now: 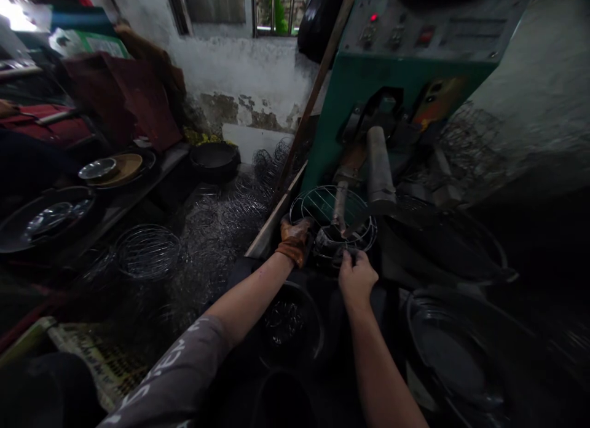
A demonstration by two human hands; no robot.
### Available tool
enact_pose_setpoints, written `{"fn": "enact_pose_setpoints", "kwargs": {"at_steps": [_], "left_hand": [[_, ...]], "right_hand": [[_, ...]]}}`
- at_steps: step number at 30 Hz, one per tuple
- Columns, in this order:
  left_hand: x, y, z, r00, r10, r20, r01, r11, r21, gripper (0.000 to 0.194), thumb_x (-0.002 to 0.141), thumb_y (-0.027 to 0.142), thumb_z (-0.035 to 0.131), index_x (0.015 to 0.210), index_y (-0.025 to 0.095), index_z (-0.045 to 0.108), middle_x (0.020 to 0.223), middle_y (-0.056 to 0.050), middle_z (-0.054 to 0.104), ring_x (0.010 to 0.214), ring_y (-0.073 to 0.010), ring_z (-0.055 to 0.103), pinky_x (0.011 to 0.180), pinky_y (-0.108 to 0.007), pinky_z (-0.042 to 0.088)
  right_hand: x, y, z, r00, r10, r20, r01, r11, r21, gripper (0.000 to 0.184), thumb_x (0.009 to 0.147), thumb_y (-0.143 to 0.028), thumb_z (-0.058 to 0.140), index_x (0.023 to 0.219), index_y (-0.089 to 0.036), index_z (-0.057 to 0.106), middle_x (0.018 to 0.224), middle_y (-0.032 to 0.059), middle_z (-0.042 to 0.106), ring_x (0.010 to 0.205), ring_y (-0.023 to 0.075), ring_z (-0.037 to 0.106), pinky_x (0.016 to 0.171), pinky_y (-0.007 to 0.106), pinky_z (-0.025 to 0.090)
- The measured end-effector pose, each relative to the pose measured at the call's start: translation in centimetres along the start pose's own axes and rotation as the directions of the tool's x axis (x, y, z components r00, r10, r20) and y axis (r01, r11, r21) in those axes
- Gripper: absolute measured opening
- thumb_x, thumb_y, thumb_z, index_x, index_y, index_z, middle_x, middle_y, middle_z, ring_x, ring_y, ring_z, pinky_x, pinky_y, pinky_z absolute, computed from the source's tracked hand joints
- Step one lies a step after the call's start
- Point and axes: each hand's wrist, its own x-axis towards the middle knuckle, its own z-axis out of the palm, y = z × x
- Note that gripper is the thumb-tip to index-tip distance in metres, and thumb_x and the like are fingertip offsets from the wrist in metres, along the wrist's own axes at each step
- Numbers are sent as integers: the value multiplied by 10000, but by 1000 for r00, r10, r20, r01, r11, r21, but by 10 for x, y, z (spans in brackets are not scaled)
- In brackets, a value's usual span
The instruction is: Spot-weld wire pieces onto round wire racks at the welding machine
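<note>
A round wire basket (pixel 322 203) sits at the front of a green machine (pixel 369 90), under its grey cylindrical arm (pixel 378 163). My left hand (pixel 295 238), in a brown work glove, grips the basket's left rim. My bare right hand (pixel 356 274) is closed in a pinch on the wire at the basket's near edge. The basket's lower right part is dark and hard to make out.
A heap of wire baskets (pixel 221 213) lies to the left, one standing apart (pixel 147 249). Dark round pans (pixel 456 354) sit at lower right, a black bowl (pixel 214 160) by the wall. Metal lids (pixel 96 168) rest on a left shelf. A wooden stick (pixel 318 90) leans against the machine.
</note>
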Motion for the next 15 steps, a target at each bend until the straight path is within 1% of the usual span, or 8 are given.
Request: {"fn": "enact_pose_setpoints", "kwargs": {"at_steps": [2,5,7,11,15], "left_hand": [[3,1,1,1000,-10,1,10,1000,27,439,646,218,783,1020,229,553,619,77,557,490,-94,515,510,-213,385],[10,0,3,999,-13,-45,16,997,77,379,656,207,764,978,218,565,631,61,574,499,-103,522,526,-234,412],[16,-4,4,999,-4,-50,8,998,66,392,646,215,795,968,212,572,645,54,584,520,-108,532,548,-246,432],[27,-12,5,999,-5,-52,6,1000,14,494,630,254,856,1042,212,586,672,50,593,587,-126,576,601,-257,467],[32,-17,3,998,-47,-46,47,999,1,447,662,283,859,1019,205,600,654,33,579,611,-154,584,625,-291,479]], "right_hand": [[4,0,1,1000,-11,2,11,1000,0,518,919,-605,350,854,-194,659,829,150,744,790,270,698,752,363,505],[11,0,4,1000,-12,16,12,1000,-1,477,909,-574,364,845,-197,650,815,146,735,782,268,690,750,361,502],[15,1,5,1000,-2,26,2,1000,-10,456,897,-560,375,831,-196,641,788,146,722,763,271,683,736,359,496],[20,5,9,1000,3,31,-1,999,-54,424,886,-542,398,805,-196,629,770,157,705,758,282,667,714,358,476],[22,9,10,999,-16,52,21,996,-82,385,899,-465,419,848,-170,660,779,160,699,757,283,652,697,356,457]]}}
